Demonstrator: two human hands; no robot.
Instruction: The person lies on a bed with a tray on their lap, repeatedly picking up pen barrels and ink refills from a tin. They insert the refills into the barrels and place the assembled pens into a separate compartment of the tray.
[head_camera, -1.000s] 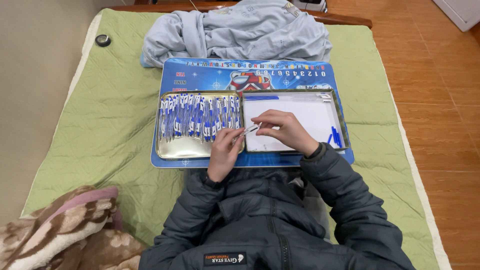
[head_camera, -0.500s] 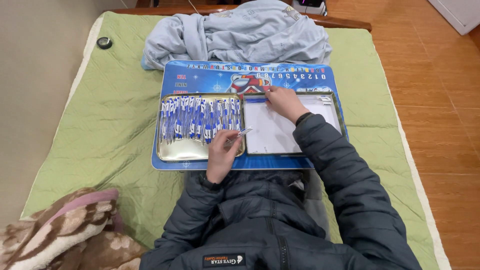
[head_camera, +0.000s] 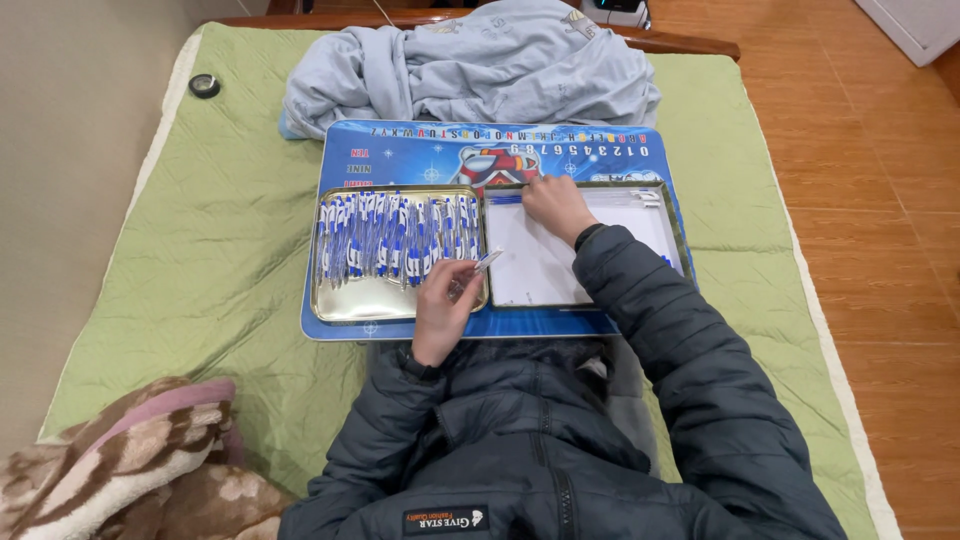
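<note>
- My left hand (head_camera: 445, 310) rests on the near rim of the shallow silver metal tray (head_camera: 345, 298), fingers pressed together in a grip pinching one small blue-and-white pen part (head_camera: 487, 261), which points toward 1 o'clock.
- That tray holds a dense row of blue-and-white pen parts (head_camera: 395, 235) lying side by side, filling its far half; the near strip of the tray is bare metal.
- My right hand (head_camera: 556, 206) reaches out to 12 o'clock, into the far left corner of the second tray with a white lining (head_camera: 530, 270), which sits touching the silver one at its 3 o'clock side. Its fingers are curled down at the far rim; I cannot tell what, if anything, they grip.
- Both trays lie on a blue printed plastic board (head_camera: 420, 155), which lies on the green quilted bed cover (head_camera: 220, 250).
- A crumpled light blue garment (head_camera: 470, 65) lies at 12 o'clock beyond the board.
- A small dark round object (head_camera: 204, 85) lies at 10 o'clock.
- A brown-and-cream fleece blanket (head_camera: 120, 470) bunches at 8 o'clock.
</note>
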